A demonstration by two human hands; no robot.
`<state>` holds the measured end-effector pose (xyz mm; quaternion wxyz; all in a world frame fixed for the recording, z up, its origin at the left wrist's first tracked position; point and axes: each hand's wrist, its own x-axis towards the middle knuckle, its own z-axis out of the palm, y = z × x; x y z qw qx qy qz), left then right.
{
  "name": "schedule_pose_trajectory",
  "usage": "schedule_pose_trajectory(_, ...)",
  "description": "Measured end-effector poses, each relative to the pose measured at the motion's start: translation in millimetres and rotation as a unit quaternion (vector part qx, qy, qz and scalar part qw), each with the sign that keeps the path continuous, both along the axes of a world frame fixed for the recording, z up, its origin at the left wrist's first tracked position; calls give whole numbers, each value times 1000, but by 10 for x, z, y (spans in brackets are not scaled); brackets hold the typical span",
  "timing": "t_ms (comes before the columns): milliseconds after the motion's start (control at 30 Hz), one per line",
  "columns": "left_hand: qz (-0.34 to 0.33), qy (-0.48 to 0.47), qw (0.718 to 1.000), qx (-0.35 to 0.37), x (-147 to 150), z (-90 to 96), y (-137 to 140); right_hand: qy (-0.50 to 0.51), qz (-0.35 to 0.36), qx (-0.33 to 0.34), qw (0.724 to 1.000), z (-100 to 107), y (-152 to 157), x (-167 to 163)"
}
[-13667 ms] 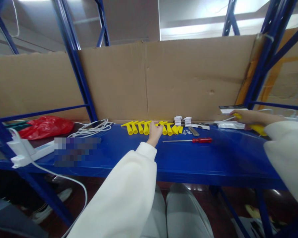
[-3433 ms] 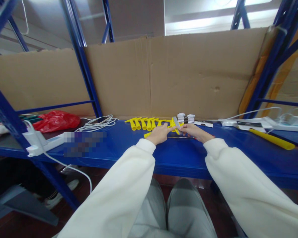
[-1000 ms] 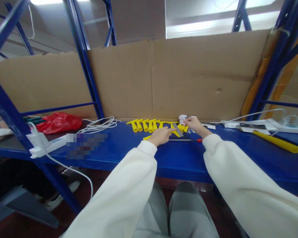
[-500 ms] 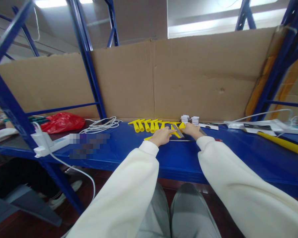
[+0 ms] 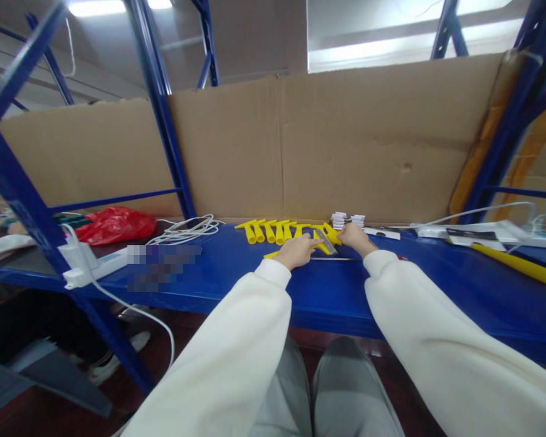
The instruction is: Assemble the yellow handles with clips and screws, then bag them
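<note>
The left hand (image 5: pixel 295 251) is closed over a yellow handle (image 5: pixel 321 245), whose far end shows to the left of the hand; a flat grey blade (image 5: pixel 327 241) lies aslant at the near-right end, just beyond the fingertips. The chief change concerns the right hand (image 5: pixel 353 235): a second ago it was at the white stack (image 5: pixel 341 220), and it has since come down and inward to the yellow piece (image 5: pixel 331 233) beside the blade. The left hand has held its place throughout. In this inspector's judgement, the left hand is steadying the handle while the right attends to the parts next to it, so that both hands now work at one spot. The fingers of the right hand are bunched narrow at the piece; whether they grip it or merely touch it cannot be told, as the knuckles hide the contact. The handle lies low over the worktop (image 5: pixel 327 297), roughly level, in front of the row of yellow handles (image 5: pixel 270 232). It appears smooth, evenly coloured and without visible damage, though much of it is covered. The blade is straight-edged and dull grey. The screwdriver (image 5: pixel 339 259) lies nearer the person, its red grip mostly hidden by the right sleeve (image 5: pixel 400 297).
</note>
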<state>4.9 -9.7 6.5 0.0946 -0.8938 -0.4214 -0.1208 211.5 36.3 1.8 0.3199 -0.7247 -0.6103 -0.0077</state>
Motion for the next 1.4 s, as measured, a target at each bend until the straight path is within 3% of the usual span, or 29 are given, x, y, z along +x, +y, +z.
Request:
schedule_pose_trajectory(100, -1, 3, 1000, -4, 2, 6, -6, 1, -33, -20, 999, 87, -84, 0)
schedule_pose_trajectory(433, 0, 7, 1000, -2, 0, 4, -7, 76, 32, 168, 982, 251, -404, -89)
schedule_pose_trajectory(600, -5, -4, 1000, -1, -4, -10, 13, 109, 34, 192, 975, 327, -525, -162)
schedule_pose_trajectory(767, -2, -4, 1000, -5, 3, -10, 12, 208, 41, 222, 952, 337, -496, -156)
schedule_pose_trajectory(867, 0, -1, 1000, -5, 5, -7, 9, 300, 43, 191, 933, 319, -428, -155)
schedule_pose_trajectory(1000, 1, 7, 1000, -5, 5, -7, 14, 388, 49, 85, 917, 266, -347, -154)
schedule_pose_trajectory(1167, 2, 8, 1000, -2, 7, -12, 14, 404, 52, 22, 913, 224, -317, -98)
schedule_pose_trajectory(1400, 0, -3, 1000, -7, 8, -28, 34, 432, 120, -41, 893, 254, -368, -50)
